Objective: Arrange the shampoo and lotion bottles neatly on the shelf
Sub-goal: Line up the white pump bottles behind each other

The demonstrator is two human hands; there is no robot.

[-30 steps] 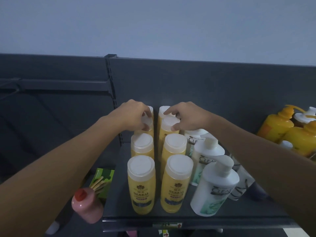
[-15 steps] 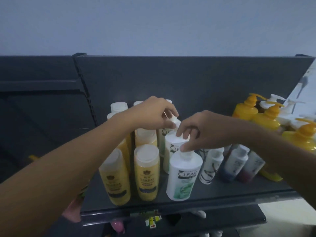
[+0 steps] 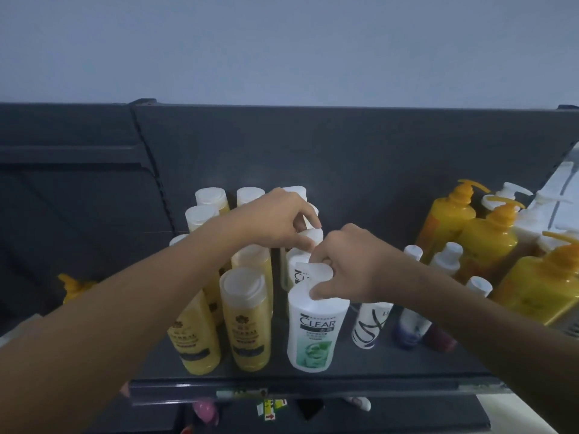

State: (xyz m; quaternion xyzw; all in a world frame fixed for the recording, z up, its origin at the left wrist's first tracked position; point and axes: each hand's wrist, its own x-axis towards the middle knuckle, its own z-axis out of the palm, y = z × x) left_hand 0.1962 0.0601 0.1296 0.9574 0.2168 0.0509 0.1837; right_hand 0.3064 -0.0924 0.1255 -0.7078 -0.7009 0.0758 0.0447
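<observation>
Front Clear bottle [image 3: 315,333], cap pinched by R hand [image 3: 351,267]; L hand [image 3: 275,220] grips rear Clear bottle [image 3: 296,261], mostly hidden

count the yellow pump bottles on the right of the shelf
3, far right: back pump bottle, middle pump bottle in front, nearest pump bottle at the frame edge. More may be hidden.

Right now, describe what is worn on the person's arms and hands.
Nothing shows: the left hand and right hand are bare, no gloves, rings or watch visible. Both forearms are bare to the frame edge, no sleeves in view.
</observation>
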